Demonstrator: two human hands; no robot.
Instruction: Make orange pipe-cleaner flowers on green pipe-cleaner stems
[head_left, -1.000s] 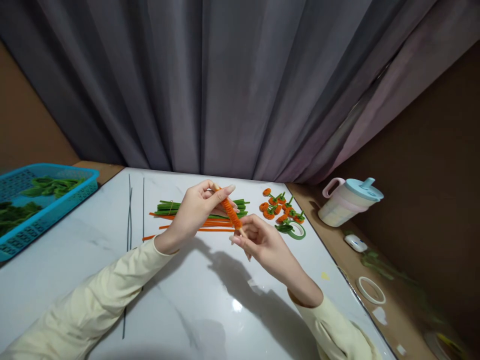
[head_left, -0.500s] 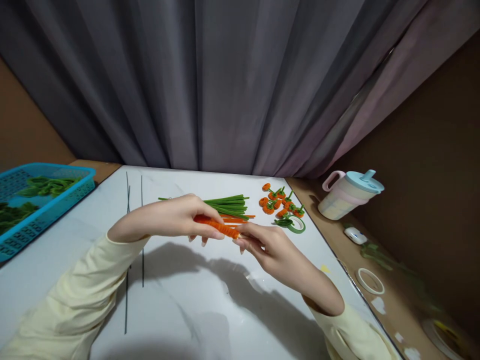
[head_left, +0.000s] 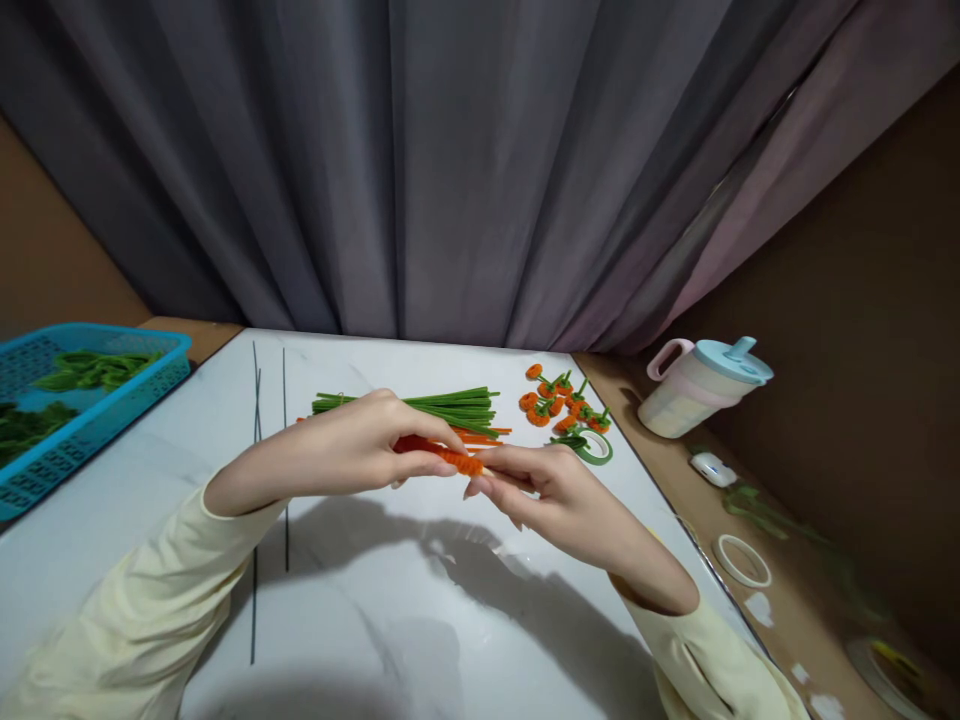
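Above the middle of the white tabletop, my left hand (head_left: 367,440) is closed around a fuzzy orange pipe cleaner (head_left: 465,464) wound in a tight coil. My right hand (head_left: 555,490) pinches the pale tip of a thin stick (head_left: 487,472) that pokes out of the coil's right end. Most of the coil is hidden by my left fingers. Just behind my hands lie a bundle of green pipe cleaners (head_left: 457,404) and some straight orange pipe cleaners (head_left: 480,437). Several small orange pumpkins with green stems (head_left: 538,414) are grouped at the back right.
A roll of green tape (head_left: 598,450) sits beside the pumpkins. Thin dark wires (head_left: 285,450) lie at left, near a blue basket (head_left: 161,372) of green leafy pieces. Along the right stand a lidded cup (head_left: 682,395), a small white case (head_left: 712,469) and a white ring (head_left: 742,560).
Both hands have shifted slightly; my left fingers have slid right along the orange coil, so less of it shows. My right fingers have changed position at the stick's end.
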